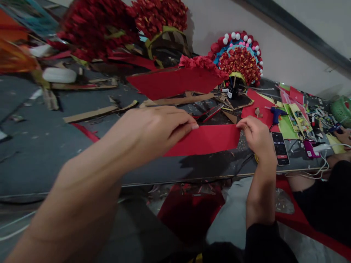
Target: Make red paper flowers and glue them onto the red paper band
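Far left, bare grey desk (41, 157) and a cardboard strip (91, 113) | here's the left hand (155, 128), fingers clamped on the red strip's top edge | red strip (208, 140) stretched between both hands, above the desk's front | right hand (256, 135), fingers clamped on its upper right corner | then blue glue gun (275, 115), phone (280, 149) just beside that wrist

I see a big round flower fan (239, 64) by the wall, with white balls on its edge. A little black jar (233, 90) sits in front. On the gray table (41, 157), a phone (280, 148) lies near a purple-pink box (311, 150). A green basket (341, 109) is past them. Way over left there's a white roundish thing (59, 75) near shiny orange plastic (16, 58).
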